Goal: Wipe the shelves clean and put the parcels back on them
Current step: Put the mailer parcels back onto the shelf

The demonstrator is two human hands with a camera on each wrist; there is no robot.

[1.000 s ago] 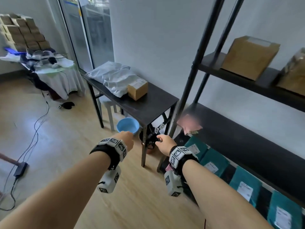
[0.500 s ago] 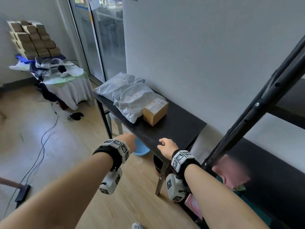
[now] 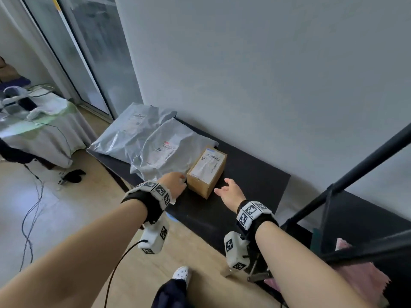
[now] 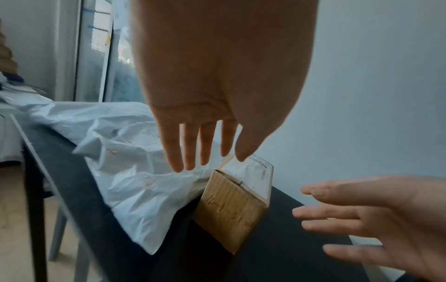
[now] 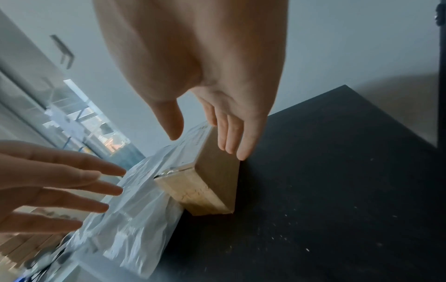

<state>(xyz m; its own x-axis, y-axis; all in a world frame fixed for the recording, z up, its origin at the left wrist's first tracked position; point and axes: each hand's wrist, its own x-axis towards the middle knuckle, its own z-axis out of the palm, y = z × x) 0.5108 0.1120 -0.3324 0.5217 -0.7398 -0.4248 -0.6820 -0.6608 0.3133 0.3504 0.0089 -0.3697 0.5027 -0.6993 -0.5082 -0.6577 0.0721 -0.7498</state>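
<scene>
With the left hand (image 3: 172, 182) and right hand (image 3: 230, 192) both spread wide and empty either side of the small brown cardboard box (image 3: 207, 171) at centre frame on the black table (image 3: 255, 181), the fetching step looks underway, and next they must close on its sides.

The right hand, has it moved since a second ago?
Yes. The right hand has gone from beside the shelf post, short of the black table, forward over the tabletop, and is now open beside the cardboard box.

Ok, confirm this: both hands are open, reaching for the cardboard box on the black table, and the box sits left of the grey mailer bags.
One thing is wrong: the cardboard box sits right of the grey mailer bags, as the head view shows. The left hand and right hand are indeed open, reaching for it on the black table.
</scene>
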